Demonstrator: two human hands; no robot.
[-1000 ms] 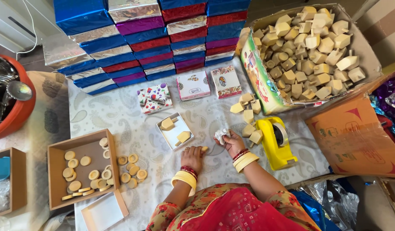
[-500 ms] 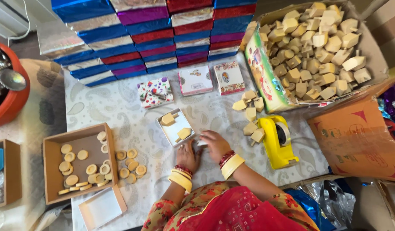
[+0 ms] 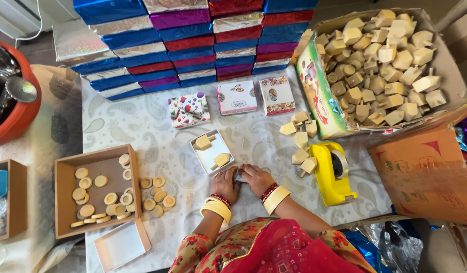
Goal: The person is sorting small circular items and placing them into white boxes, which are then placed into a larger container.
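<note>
Now both my hands are down on the tablecloth [image 3: 142, 126], pressed together at the near edge of the small white tray [image 3: 211, 152]. A second ago my right hand [image 3: 256, 178] was lifted, holding a pale piece above the cloth; that piece is out of sight now, and I cannot tell whether my fingers close on anything. My left hand [image 3: 224, 183] lies flat beside it. The tray holds 2 tan wooden tops [image 3: 203, 142], so filling looks only begun. The yellow tape dispenser [image 3: 332, 172] sits just right.
</note>
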